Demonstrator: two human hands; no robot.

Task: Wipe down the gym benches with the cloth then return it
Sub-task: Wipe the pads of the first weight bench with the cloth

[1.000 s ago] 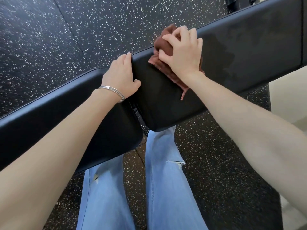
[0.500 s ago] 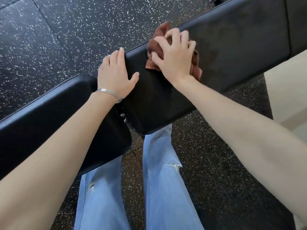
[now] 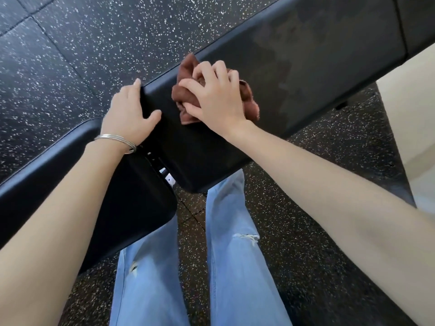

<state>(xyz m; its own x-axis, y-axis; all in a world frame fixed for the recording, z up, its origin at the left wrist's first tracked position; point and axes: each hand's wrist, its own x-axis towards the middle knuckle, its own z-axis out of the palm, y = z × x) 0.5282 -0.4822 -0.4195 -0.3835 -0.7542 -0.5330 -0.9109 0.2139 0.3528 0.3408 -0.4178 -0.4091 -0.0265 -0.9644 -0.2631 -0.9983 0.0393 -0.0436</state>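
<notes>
- Floor (image 3: 70, 67): black rubber tiles, white-flecked.
- Bench (image 3: 306, 67): two black pads running diagonally, with a gap between them and metal fittings (image 3: 164, 171) visible in it. Dull, smeary patches on the far pad's top.
- Jeans (image 3: 235, 267): light blue, ripped, below the bench's near edge.
- Right hand (image 3: 216, 100): fingers curled over the cloth, gripping it and pressing it onto the far pad.
- Left hand (image 3: 127, 118): relaxed and holding nothing; fingers straight along the far pad's end at the gap, thumb resting on its top.
- Cloth (image 3: 186, 95): reddish-brown, bunched, on the far pad near its end, mostly under the right hand.
- Bangles (image 3: 117, 138): thin, silver, on the left wrist.
</notes>
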